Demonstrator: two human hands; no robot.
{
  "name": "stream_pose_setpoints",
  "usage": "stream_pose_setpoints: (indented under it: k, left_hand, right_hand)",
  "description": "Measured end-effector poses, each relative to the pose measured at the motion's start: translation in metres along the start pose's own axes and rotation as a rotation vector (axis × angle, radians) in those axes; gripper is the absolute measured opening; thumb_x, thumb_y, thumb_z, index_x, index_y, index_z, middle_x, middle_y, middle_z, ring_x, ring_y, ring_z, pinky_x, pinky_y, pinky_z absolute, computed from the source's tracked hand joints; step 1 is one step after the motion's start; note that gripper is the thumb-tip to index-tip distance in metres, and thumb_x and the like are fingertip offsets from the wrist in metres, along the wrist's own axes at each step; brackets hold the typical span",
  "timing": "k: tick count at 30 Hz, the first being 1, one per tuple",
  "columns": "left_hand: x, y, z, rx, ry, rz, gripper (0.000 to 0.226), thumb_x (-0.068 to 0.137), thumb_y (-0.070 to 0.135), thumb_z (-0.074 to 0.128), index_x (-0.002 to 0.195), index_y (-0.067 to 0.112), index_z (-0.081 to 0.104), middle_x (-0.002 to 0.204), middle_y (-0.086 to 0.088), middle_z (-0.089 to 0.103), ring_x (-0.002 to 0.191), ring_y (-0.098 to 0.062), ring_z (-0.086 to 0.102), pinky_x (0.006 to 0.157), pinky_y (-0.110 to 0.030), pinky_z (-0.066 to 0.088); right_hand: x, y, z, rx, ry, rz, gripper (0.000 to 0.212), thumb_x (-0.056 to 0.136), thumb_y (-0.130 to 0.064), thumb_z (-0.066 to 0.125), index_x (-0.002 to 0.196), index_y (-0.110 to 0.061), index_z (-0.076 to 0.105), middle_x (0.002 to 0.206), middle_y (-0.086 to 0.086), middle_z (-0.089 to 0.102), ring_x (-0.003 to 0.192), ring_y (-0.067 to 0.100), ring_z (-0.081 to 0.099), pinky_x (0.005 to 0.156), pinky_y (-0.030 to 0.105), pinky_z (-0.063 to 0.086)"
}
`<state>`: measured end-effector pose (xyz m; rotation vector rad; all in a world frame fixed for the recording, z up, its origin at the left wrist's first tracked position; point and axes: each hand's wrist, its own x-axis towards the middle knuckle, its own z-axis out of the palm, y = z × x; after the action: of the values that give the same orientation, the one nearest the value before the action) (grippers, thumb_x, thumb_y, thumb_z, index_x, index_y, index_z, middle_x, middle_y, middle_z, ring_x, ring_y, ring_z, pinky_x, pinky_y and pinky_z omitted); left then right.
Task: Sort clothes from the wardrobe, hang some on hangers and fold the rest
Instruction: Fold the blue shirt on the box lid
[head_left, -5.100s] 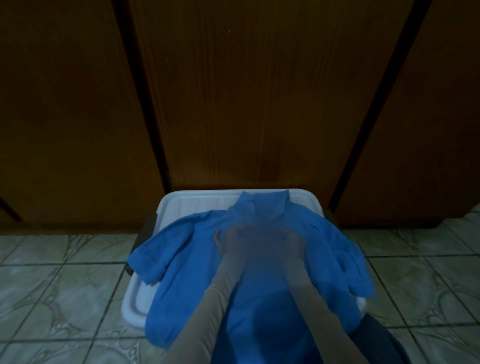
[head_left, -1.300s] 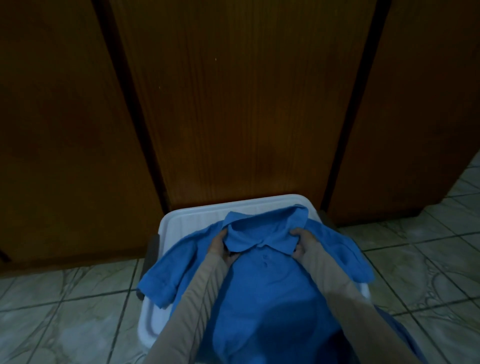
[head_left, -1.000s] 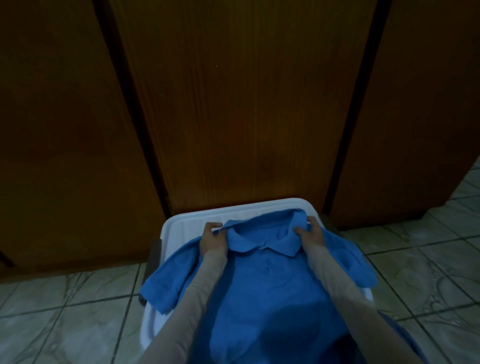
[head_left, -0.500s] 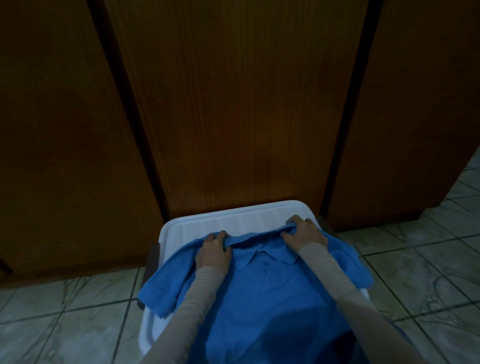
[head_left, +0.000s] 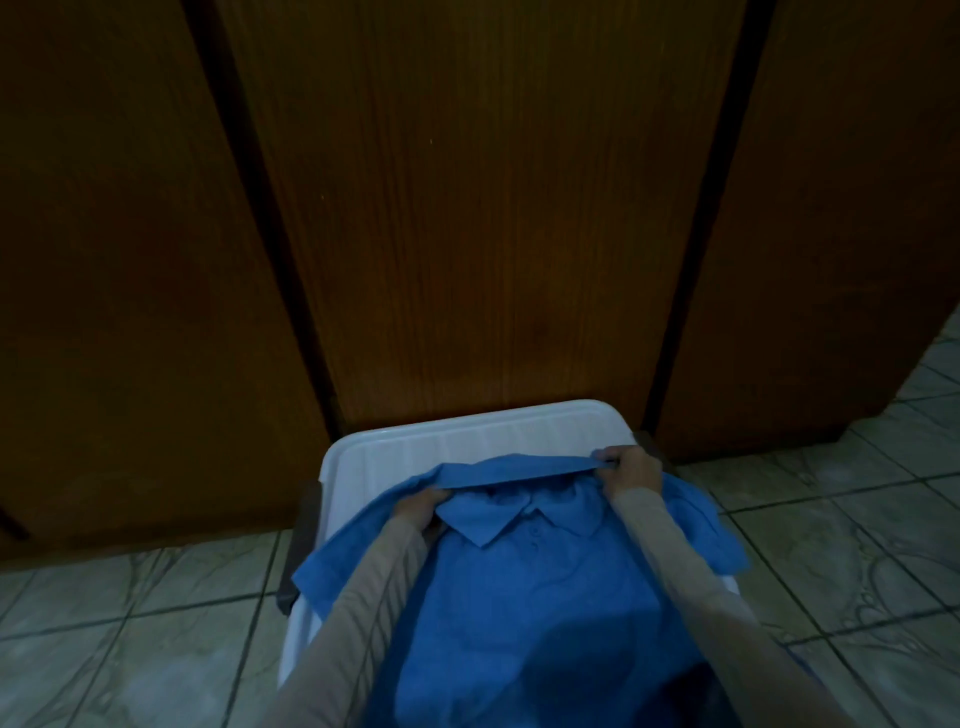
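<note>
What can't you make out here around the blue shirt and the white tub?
- Head view: the blue polo shirt covers the white tub, hiding its contents.
- The shirt's hem is cut off by the bottom edge.
- The left hand: its fingers are tucked under the shoulder fabric.
- The wardrobe doors are shut, hiding the inside.

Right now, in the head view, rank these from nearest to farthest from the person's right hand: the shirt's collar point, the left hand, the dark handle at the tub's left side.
From the right hand:
1. Collar point, centre of the shirt.
2. Left hand, left of the collar.
3. Dark handle, tub's far left edge.
</note>
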<state>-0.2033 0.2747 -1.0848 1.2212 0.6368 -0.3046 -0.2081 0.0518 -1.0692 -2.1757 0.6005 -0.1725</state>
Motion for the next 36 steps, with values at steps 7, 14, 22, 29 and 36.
stream_pose_setpoints:
  k: [7, 14, 22, 29, 36]
  left_hand:
    - [0.006, 0.008, -0.004, -0.172, -0.159, -0.192, 0.013, 0.097, 0.007, 0.043, 0.093, 0.005, 0.055, 0.058, -0.014, 0.066, 0.060, -0.028, 0.063, 0.040, -0.033, 0.052]
    - [0.000, 0.011, 0.007, -0.013, -0.176, -0.135, 0.026, 0.087, 0.013, 0.048, 0.062, 0.012, 0.055, 0.055, -0.010, 0.062, 0.061, -0.026, 0.054, 0.049, -0.025, 0.050]
    - [0.001, 0.013, 0.015, 0.374, -0.104, 0.401, 0.006, 0.088, 0.002, 0.059, 0.085, 0.007, 0.063, 0.095, -0.010, 0.062, 0.078, -0.022, 0.060, 0.061, -0.020, 0.049]
    - [0.003, 0.018, 0.017, 0.712, -0.094, 0.674, 0.016, 0.090, 0.020, 0.061, 0.078, 0.011, 0.064, 0.091, -0.007, 0.063, 0.087, -0.020, 0.056, 0.064, -0.016, 0.037]
    - [0.000, 0.023, 0.022, 0.381, -0.118, 0.317, 0.024, 0.096, 0.023, 0.051, 0.089, 0.004, 0.063, 0.085, -0.007, 0.063, 0.079, -0.022, 0.058, 0.069, -0.025, 0.046]
  right_hand:
    - [0.010, 0.005, -0.001, 0.136, -0.010, 0.087, 0.023, 0.085, 0.007, 0.056, 0.072, -0.010, 0.062, 0.099, 0.016, 0.064, 0.094, 0.033, 0.060, 0.083, 0.034, 0.054]
    - [0.013, 0.000, 0.001, 0.689, -0.081, 0.414, 0.037, 0.088, 0.015, 0.042, 0.058, -0.006, 0.044, 0.108, 0.023, 0.053, 0.106, 0.036, 0.054, 0.086, 0.048, 0.046]
    - [0.004, 0.004, -0.004, -0.112, -0.128, -0.136, 0.010, 0.089, -0.004, 0.057, 0.089, -0.014, 0.054, 0.090, 0.013, 0.055, 0.079, 0.023, 0.054, 0.071, 0.036, 0.049]
    - [-0.002, -0.018, -0.007, -0.317, -0.175, -0.210, 0.021, 0.095, -0.023, 0.050, 0.077, -0.013, 0.055, 0.083, 0.009, 0.053, 0.081, 0.021, 0.051, 0.063, 0.025, 0.034]
    - [0.013, -0.023, -0.035, 0.109, -0.466, 0.066, 0.045, 0.090, -0.034, 0.059, 0.124, -0.005, 0.058, 0.130, 0.011, 0.055, 0.116, 0.027, 0.052, 0.086, 0.025, 0.039]
